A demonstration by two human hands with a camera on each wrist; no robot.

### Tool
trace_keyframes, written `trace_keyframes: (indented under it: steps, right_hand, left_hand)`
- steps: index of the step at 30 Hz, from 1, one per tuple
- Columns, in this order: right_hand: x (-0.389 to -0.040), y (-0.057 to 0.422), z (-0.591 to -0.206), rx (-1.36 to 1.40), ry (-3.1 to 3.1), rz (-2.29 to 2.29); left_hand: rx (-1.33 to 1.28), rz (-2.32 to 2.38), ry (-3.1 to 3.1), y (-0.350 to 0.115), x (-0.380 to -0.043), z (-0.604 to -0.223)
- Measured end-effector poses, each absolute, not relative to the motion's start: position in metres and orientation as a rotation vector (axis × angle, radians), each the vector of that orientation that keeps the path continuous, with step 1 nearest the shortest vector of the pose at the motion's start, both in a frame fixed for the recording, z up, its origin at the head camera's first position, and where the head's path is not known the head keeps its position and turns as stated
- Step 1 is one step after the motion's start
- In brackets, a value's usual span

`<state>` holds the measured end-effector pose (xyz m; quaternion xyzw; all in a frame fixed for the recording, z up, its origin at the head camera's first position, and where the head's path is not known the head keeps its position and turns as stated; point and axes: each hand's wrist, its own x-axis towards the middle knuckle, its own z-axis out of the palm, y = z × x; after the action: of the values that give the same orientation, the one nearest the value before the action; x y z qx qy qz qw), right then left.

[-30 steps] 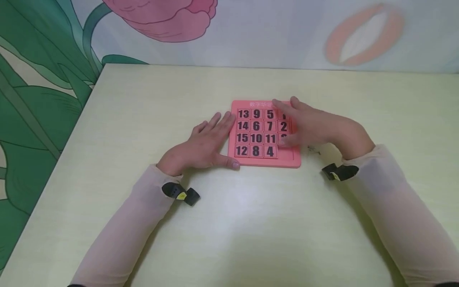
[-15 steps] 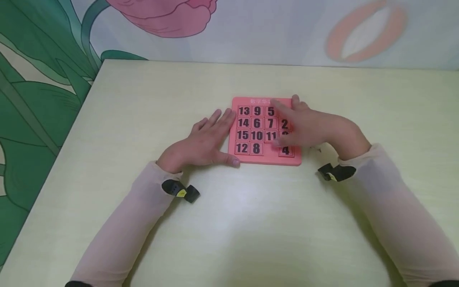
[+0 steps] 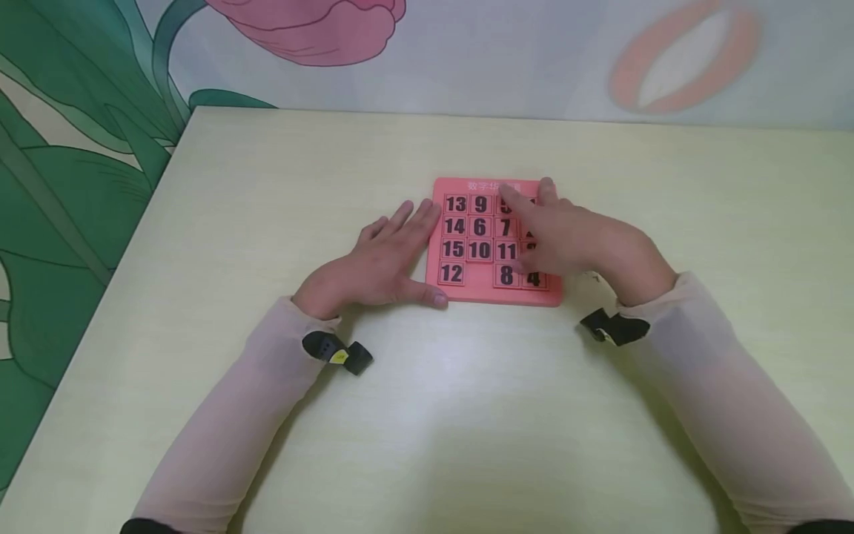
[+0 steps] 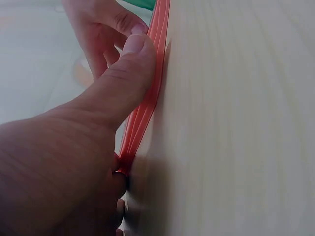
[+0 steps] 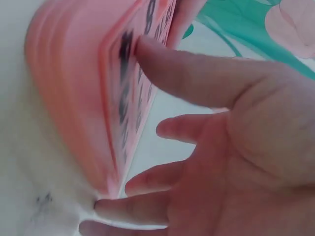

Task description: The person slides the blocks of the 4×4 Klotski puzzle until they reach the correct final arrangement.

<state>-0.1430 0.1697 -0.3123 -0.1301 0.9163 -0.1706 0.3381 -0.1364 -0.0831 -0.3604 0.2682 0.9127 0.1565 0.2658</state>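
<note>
A pink number sliding puzzle (image 3: 467, 294) lies on the table, its bottom row reading 12, a gap, 8 and 4. My left hand (image 3: 380, 271) is spread at its left side, straight fingers along that edge. In the left wrist view my left thumb (image 4: 120, 81) presses the puzzle's side (image 4: 160, 64). Over the right columns reaches my right hand (image 3: 574, 237), its thumb tip at the 8 tile (image 3: 503, 276) and its other fingers stretched toward the far edge. The right wrist view has the right thumb (image 5: 182, 73) touching the tile face. Part of the right column is hidden.
The pale wooden table (image 3: 427, 415) extends around the puzzle and ends at a painted wall (image 3: 507, 59) behind. Small dark marks (image 3: 592, 276) are on the tabletop right of the puzzle. Each wrist carries a black strap-on camera, such as the left one (image 3: 336, 352).
The 4 tile has slid right into the corner, then the 8 tile right after it, so the gap has shifted left. My right hand has moved slightly left; the left hand stays in place.
</note>
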Motion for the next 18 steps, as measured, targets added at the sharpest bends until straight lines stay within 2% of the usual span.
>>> trace_keyframes:
  steps: [3, 10, 18]
  right_hand:
    - [-0.138, 0.163, -0.311, -0.414, 2.439, -0.352]
    - [-0.114, 0.143, -0.305, -0.843, 2.433, -0.224]
    - [-0.113, 0.149, -0.297, -0.827, 2.535, -0.098]
  left_hand:
    - [0.722, 0.415, 2.464, -0.082, -0.136, -0.360]
    - [0.721, 0.426, 2.468, -0.086, -0.137, -0.360]
    - [0.726, 0.418, 2.465, -0.084, -0.138, -0.360]
